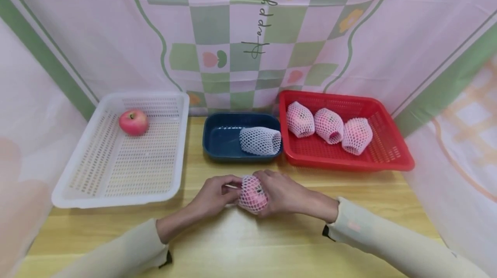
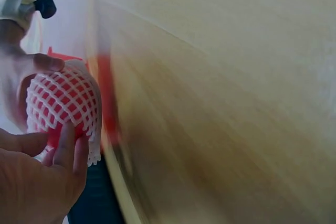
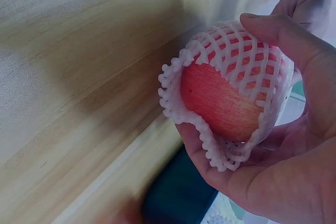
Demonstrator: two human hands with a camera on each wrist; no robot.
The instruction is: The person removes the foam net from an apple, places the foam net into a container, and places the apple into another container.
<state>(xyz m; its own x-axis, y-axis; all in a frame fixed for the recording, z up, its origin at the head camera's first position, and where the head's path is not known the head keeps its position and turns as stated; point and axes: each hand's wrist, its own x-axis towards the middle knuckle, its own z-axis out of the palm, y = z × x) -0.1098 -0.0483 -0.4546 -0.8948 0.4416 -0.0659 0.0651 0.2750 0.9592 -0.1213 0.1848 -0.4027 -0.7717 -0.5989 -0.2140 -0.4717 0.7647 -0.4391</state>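
Above the table, near its middle, both hands are on an apple (image 3: 220, 98) in a white foam net (image 1: 248, 189). My right hand (image 1: 283, 194) grips the netted apple from the right, thumb on the near side and fingers wrapped behind in the right wrist view. From the left, my left hand (image 1: 215, 194) pinches the net's end with thumb and fingertips, as the left wrist view shows. Bare red skin shows at the net's open end. Part of the apple is hidden under the mesh and the fingers.
A white basket (image 1: 176, 153) on the left holds one bare apple (image 1: 133, 122). In the middle, a dark blue tray (image 1: 221, 156) holds an apparently unfilled foam net (image 1: 260, 141). The red basket (image 1: 345, 163) at right holds three netted apples (image 1: 328, 125). A patterned curtain (image 1: 209, 23) hangs behind.
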